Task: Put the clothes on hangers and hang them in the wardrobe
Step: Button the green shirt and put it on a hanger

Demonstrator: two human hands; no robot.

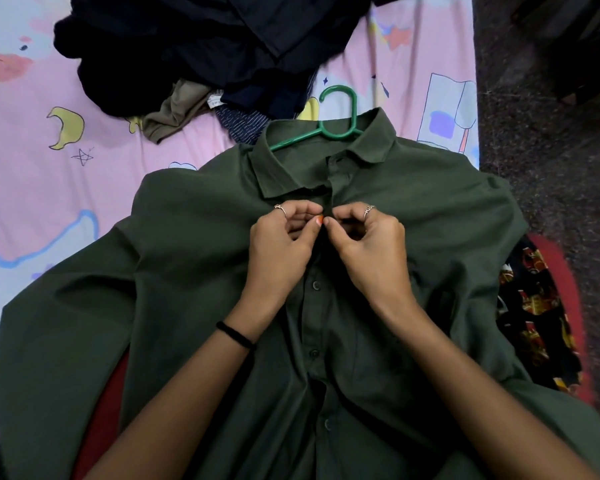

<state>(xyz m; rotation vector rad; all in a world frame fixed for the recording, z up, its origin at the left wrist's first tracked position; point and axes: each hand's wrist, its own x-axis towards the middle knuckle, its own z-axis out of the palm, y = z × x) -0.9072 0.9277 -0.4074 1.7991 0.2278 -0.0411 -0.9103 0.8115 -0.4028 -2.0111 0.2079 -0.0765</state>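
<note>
Head view: a dark green shirt (194, 271) lies spread front-up on the pink patterned bedsheet (32, 161), a green hanger (340, 126) poking out of its collar. The left hand (281, 247) and right hand (371, 247) pinch the placket just below the collar. A heap of dark clothes (194, 46) lies far left; a dark floor (548, 133) runs along the right.

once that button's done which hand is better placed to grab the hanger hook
Right, probably. The green hanger hook pokes out of the shirt collar slightly right of centre, nearer the right hand. Both hands pinch the placket now; the left hand sits farther away.
</note>
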